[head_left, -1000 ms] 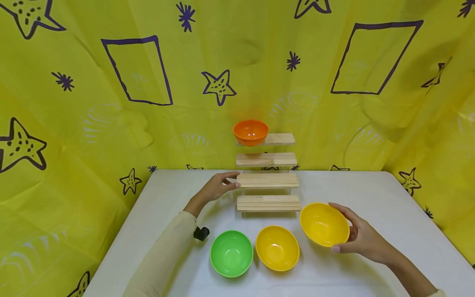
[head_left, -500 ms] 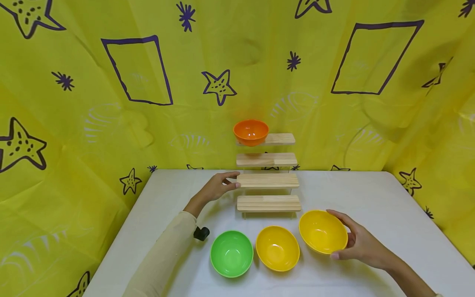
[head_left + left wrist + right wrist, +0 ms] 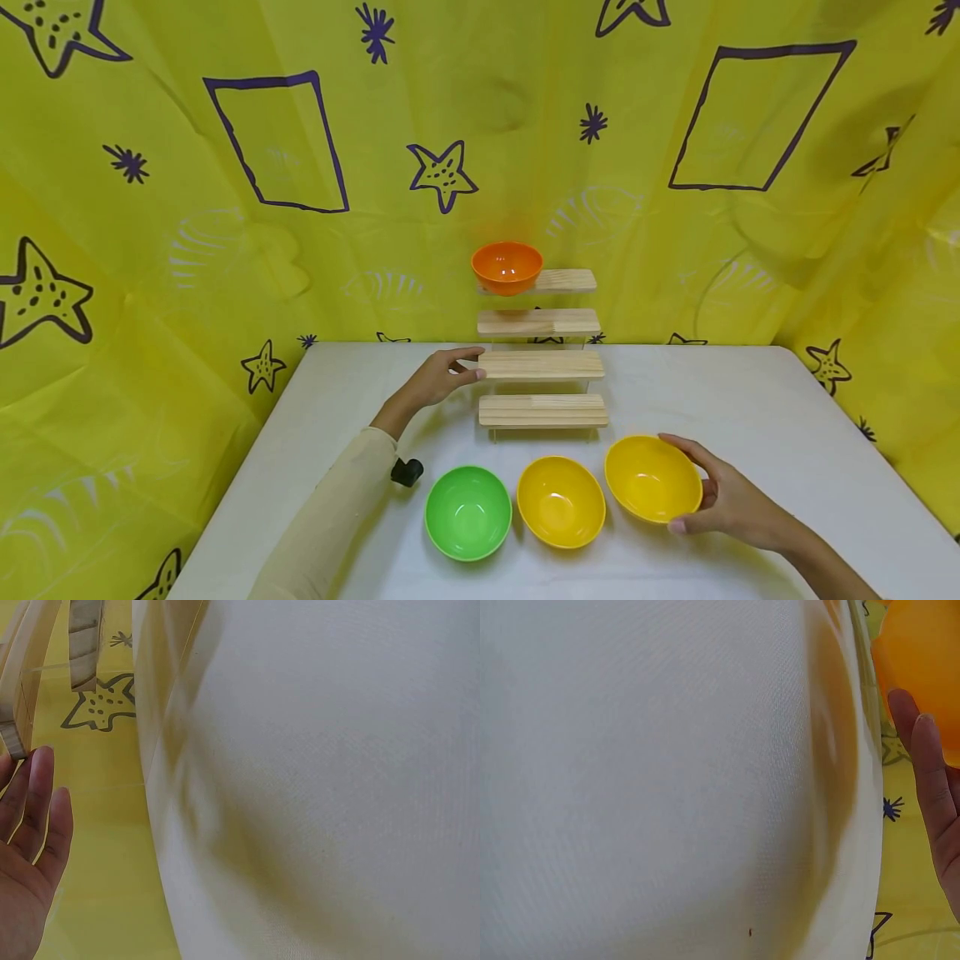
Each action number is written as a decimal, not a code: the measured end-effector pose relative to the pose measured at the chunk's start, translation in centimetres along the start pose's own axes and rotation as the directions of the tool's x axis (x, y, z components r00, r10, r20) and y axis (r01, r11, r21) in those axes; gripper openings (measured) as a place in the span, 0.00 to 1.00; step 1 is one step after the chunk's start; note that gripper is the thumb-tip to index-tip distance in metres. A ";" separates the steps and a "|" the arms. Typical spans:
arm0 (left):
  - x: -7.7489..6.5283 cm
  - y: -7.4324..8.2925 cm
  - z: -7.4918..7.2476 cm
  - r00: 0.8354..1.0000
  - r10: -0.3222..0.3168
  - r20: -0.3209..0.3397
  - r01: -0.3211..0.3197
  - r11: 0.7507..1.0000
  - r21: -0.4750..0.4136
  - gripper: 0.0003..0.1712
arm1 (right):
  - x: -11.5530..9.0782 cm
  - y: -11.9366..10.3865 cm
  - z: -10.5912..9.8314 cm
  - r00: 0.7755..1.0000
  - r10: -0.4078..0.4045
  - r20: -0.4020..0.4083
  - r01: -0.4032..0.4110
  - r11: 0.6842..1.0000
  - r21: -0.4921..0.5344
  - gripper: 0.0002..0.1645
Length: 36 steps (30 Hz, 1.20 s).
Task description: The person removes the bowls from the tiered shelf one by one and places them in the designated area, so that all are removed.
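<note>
My right hand (image 3: 731, 498) holds a yellow bowl (image 3: 652, 479) by its right side, thumb near the front rim and fingers round the back. In the right wrist view that bowl (image 3: 926, 667) appears at the upper right, against my fingers (image 3: 932, 776). Whether its base touches the table cannot be told. My left hand (image 3: 438, 377) pinches the left end of a wooden tiered stand (image 3: 542, 365), at the second step from the front. The left wrist view shows the fingertips (image 3: 43, 761) at that step's end.
A second yellow bowl (image 3: 561, 502) and a green bowl (image 3: 468, 512) stand on the white table (image 3: 315, 433) before the stand. An orange bowl (image 3: 507, 267) sits on the top step's left part. Yellow patterned cloth (image 3: 525, 83) hangs behind.
My right hand and its yellow bowl have come down and nearer to me, a little to the left at first. My left hand stays on the stand, and the other bowls stay put.
</note>
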State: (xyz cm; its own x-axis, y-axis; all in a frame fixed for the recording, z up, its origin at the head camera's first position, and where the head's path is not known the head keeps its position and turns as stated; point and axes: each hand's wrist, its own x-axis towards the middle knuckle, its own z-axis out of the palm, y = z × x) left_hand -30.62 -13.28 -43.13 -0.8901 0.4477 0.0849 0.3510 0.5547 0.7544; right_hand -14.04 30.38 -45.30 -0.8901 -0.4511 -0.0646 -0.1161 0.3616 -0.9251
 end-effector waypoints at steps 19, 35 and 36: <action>0.1 0.0 -0.1 1.000 -0.004 0.007 0.004 1.000 0.001 0.30 | -0.1 0.8 -0.2 0.997 0.078 0.026 -0.076 0.994 -0.078 0.62; 0.2 -0.1 -0.1 1.000 0.008 0.008 -0.008 1.000 0.010 0.30 | -0.2 1.3 0.1 0.994 0.043 0.102 -0.040 0.998 -0.039 0.63; 0.2 -0.1 -0.1 1.000 0.009 0.007 -0.009 1.000 0.010 0.30 | -0.2 1.3 0.1 0.993 0.047 0.104 -0.043 0.998 -0.041 0.63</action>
State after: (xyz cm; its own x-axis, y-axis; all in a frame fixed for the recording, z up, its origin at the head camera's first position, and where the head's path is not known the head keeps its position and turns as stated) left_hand -30.82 -13.31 -43.17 -0.8848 0.4578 0.0869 0.3618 0.5574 0.7473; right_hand -13.99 30.80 -46.50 -0.8439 -0.5161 -0.1466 -0.0958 0.4137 -0.9054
